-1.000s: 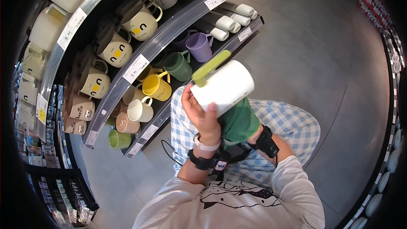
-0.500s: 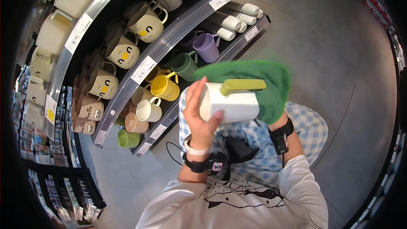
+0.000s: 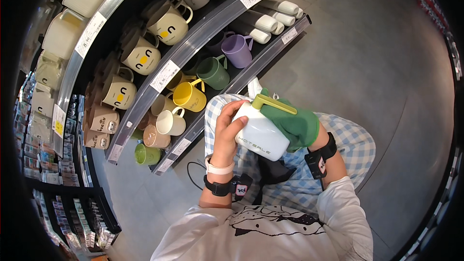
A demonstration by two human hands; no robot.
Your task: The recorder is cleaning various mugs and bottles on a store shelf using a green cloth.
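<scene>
Works low in a shop aisle, above a grey tiled floor point(image 3: 353, 63), with checked trousers point(image 3: 353, 137) spread beneath the hands and a tiered shelf point(image 3: 209, 34) at the left. See on its lower tier a yellow mug point(image 3: 187, 97), a dark green mug point(image 3: 213, 73), a purple mug point(image 3: 237, 51) and a cream mug point(image 3: 170, 123), all well apart from the hands. Holds a white mug point(image 3: 261, 135) with a pale green handle point(image 3: 278, 105) over the lap, off the shelf, tilted onto its side, handle uppermost and base apparently toward the lower right. Clamps it near the upper-left end with the left hand point(image 3: 228, 128), thumb laid over the near side, fingers curled round behind. Carries a green cloth point(image 3: 300, 128) draped over the right hand point(image 3: 321, 138), bunched just behind the mug and seemingly touching its far side. Cannot tell, under the fabric, whether clenched or spread, nor how firmly pressed. Reads most likely as a wiping step partway through: steadying with one hand, rubbing with the other. Seems to call next for keeping that left grip firm while working the cloth along the wall and in under the handle, without letting the smooth side slip.
</scene>
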